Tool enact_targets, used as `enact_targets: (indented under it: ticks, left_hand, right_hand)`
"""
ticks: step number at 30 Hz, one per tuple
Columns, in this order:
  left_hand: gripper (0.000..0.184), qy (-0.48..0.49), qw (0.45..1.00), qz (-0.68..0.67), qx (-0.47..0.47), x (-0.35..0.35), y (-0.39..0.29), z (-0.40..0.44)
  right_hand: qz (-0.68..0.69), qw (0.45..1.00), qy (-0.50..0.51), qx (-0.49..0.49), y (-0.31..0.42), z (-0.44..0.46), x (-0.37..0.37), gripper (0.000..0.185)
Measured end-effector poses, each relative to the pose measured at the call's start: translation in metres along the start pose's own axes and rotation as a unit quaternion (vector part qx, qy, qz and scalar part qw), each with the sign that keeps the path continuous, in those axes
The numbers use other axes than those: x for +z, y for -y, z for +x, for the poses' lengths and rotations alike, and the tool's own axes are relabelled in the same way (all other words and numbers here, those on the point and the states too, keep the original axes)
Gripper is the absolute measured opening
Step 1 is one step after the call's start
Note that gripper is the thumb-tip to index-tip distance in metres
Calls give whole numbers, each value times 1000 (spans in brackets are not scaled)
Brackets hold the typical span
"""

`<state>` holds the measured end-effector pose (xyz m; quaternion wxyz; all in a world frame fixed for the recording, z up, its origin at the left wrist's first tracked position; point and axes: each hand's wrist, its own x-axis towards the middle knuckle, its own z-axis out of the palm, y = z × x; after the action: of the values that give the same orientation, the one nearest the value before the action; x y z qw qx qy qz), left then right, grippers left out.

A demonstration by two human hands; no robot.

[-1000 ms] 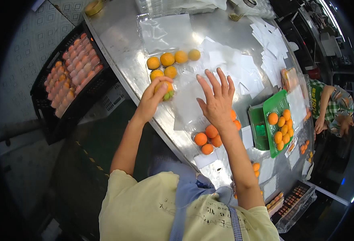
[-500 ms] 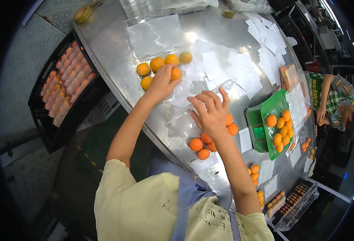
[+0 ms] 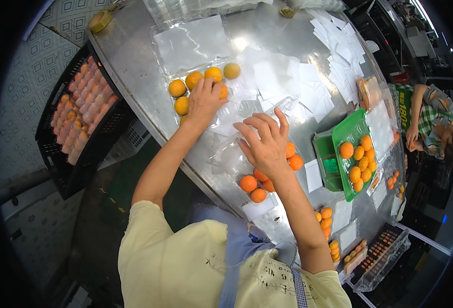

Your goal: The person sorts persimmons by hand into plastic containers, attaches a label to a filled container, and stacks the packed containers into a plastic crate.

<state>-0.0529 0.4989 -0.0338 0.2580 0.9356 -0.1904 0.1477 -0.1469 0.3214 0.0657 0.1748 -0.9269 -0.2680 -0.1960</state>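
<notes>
My left hand (image 3: 204, 105) reaches over a clear plastic tray (image 3: 166, 65) that holds several yellow-orange fruits (image 3: 177, 88). Its fingers are closed round one orange fruit (image 3: 223, 92) at the tray's right side. A paler fruit (image 3: 232, 71) sits at the upper right of the group. My right hand (image 3: 265, 139) hovers with spread, slightly curled fingers, holding nothing. Beneath and beside it lie clear plastic packaging (image 3: 231, 156) and several darker orange fruits (image 3: 248, 183).
A green basket (image 3: 335, 134) with fruits stands to the right. White paper sheets (image 3: 275, 79) lie mid-table. A black crate (image 3: 45, 120) of packed fruit is at the left, yellow tape (image 3: 100, 21) at the table corner. Another person (image 3: 431, 123) is at the far right.
My left hand has moved from the lower end of the fruit group to the fruit at its right side. My right hand has lowered a little, and clear packaging now shows beneath it.
</notes>
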Motion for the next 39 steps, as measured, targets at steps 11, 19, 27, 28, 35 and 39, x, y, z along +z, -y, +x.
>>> enact_targets:
  ticks: [11,19,27,28,35,39]
  left_hand:
    - [29,-40,992,-68,-99,-26,9,-21]
    - [28,-21,997,-26,-68,-24,10,-19]
    - [32,-159,893,-281,-315,-78,102,-58]
    - [31,-203,907,-230,-289,-85,104,-64]
    - [24,-234,908,-303,-168,-61,-23,-48]
    - [29,-76,943,-320,-42,-28,-131,-26]
  right_hand:
    - [5,1000,3,6,2,3,3,44]
    - [22,1000,9,-8,0,11,11,48]
    - [78,994,-66,48,14,15,-10,66]
    - [94,991,-60,68,14,3,-19,60]
    - [118,940,-67,314,2,-183,-38,41]
    - [57,891,-97,440,29,-280,-85,33]
